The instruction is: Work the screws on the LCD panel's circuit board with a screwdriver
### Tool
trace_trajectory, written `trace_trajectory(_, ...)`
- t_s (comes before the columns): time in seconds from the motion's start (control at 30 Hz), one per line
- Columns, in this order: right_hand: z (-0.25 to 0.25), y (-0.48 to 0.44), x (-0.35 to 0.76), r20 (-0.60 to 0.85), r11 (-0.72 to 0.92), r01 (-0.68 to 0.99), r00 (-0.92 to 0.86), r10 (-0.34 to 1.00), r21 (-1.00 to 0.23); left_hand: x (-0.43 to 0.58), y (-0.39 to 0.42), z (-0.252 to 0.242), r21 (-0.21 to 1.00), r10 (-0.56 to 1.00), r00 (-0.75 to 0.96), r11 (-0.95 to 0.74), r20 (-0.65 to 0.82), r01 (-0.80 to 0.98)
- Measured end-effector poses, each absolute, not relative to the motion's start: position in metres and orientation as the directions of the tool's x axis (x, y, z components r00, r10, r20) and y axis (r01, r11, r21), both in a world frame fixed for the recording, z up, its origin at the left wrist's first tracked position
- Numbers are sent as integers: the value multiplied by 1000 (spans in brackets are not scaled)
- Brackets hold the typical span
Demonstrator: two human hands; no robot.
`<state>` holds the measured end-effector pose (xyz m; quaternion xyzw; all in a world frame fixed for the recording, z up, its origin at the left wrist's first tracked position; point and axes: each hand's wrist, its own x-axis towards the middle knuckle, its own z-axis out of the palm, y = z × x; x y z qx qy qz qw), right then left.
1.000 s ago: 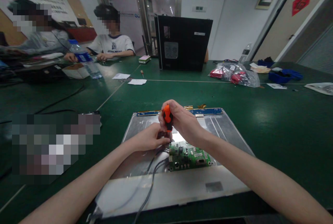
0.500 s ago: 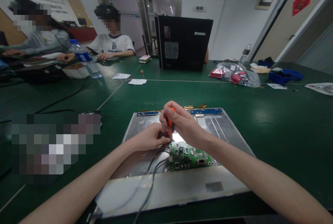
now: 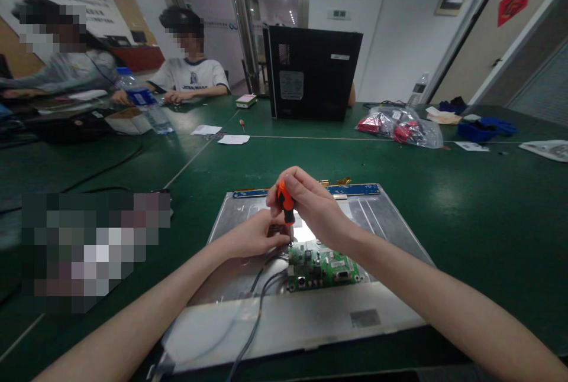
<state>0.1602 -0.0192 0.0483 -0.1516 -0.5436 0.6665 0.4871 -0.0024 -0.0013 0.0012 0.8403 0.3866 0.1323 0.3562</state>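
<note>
My right hand grips screwdriver, tip at far-left corner of green board, on panel along near edge of bench. Left hand curled beside; can't tell if gripping. Likely screw-turning; next calls for upright pressure.

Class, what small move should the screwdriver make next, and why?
Probably a slight twist of the orange-and-black screwdriver by the right hand: its tip is at the far left corner of the green circuit board, with the left hand close beside it.
</note>
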Motion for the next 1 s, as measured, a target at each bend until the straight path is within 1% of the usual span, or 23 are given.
trace_trajectory(0.07, 47, -18, 161, 373, 133, -468, -468, 802, -873, -2, -2, 2, 707, 736, 675, -449, -55, 547)
trace_trajectory(0.17, 47, -18, 162, 420, 237, -400, -470, 777, -886, -1, -2, 2, 719, 735, 675, -435, -64, 542)
trace_trajectory(0.23, 48, -19, 163, 439, 322, -310, -468, 767, -894, -1, -2, 2, 718, 741, 668, -433, -60, 545)
trace_trajectory(0.3, 51, -21, 164, 470, 453, -154, -449, 760, -878, -1, -1, 2, 701, 748, 662, -446, -48, 555)
trace_trajectory(0.4, 61, -22, 170, 528, 640, 116, -465, 710, -759, -1, -1, 2, 672, 750, 660, -464, -49, 577)
trace_trajectory(0.47, 70, -22, 176, 539, 707, 215, -512, 669, -674, -1, -1, 2, 699, 744, 666, -449, -53, 557)
trace_trajectory(0.57, 83, -21, 185, 523, 742, 357, -539, 660, -568, 0, 0, 1, 765, 716, 697, -434, -29, 477)
trace_trajectory(0.63, 88, -23, 190, 476, 717, 487, -537, 696, -499, 1, 0, 0, 774, 695, 719, -453, -5, 443)
trace_trajectory(0.7, 91, -25, 193, 437, 700, 570, -547, 714, -430, 1, 1, -1, 771, 686, 727, -469, 11, 431)
trace_trajectory(0.77, 90, -27, 193, 432, 716, 573, -571, 698, -399, 0, 1, -3, 762, 697, 717, -472, 14, 443)
trace_trajectory(0.8, 90, -28, 193, 437, 732, 546, -587, 682, -408, -1, 1, -3, 754, 706, 708, -472, 13, 457)
trace_trajectory(0.9, 87, -29, 188, 452, 760, 429, -621, 640, -488, -3, 0, -3, 716, 726, 687, -483, 7, 503)
trace_trajectory(1.0, 86, -29, 184, 450, 738, 364, -613, 650, -569, -3, 0, -2, 702, 729, 685, -483, -11, 524)
